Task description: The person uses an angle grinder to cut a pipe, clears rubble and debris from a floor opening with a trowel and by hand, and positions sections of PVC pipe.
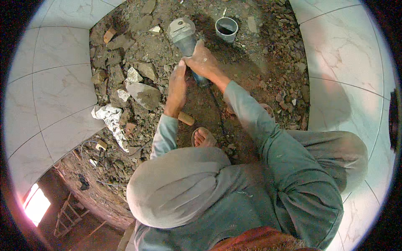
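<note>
Both hands are on a dusty angle grinder [184, 38], its round grey head pointing away from me over the rubble. My right hand [205, 62] is wrapped round its dark body. Beside it on the left, my left hand [176, 88] is closed against the grinder, its thumb up near the body; most of its fingers are hidden. Behind the right wrist shows the tool's bluish rear end, with a dark cord running back toward my feet. Under my left wrist lies a light-brown wooden handle [186, 118], its other end hidden.
A small bucket [226, 30] with dark contents stands far right of the grinder. Broken stone and tile pieces [143, 95] and a crumpled white cloth [111, 119] lie left. Marbled tile walls [343, 54] rise on both sides. A thin cable with a plug [101, 145] lies lower left.
</note>
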`<action>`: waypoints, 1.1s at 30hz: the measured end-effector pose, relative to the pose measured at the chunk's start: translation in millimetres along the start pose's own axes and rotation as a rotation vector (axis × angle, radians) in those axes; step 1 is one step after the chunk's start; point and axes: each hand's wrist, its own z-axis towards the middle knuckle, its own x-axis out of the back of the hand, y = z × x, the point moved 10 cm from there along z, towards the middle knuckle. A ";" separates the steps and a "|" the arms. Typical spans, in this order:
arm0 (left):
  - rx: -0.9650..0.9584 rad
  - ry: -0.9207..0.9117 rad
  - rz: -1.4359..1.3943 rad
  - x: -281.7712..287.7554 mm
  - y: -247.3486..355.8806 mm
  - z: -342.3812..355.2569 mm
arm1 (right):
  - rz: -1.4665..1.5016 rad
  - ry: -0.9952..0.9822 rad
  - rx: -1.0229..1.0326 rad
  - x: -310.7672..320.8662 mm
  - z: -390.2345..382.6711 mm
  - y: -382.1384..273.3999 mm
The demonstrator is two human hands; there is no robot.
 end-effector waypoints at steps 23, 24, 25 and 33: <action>-0.472 -0.034 0.736 -50.9 -80.0 -214.4 | 0.044 -0.117 -0.005 7.6 61.4 124.0; -0.409 0.014 0.704 -46.7 -80.1 -210.6 | 0.073 -0.110 -0.018 5.8 61.2 130.5; -0.384 -0.015 0.734 -47.2 -81.4 -209.1 | 0.103 -0.100 -0.027 6.6 63.8 133.5; -0.389 0.011 0.703 -51.5 -73.3 -209.5 | 0.135 -0.040 -0.044 9.7 58.4 136.7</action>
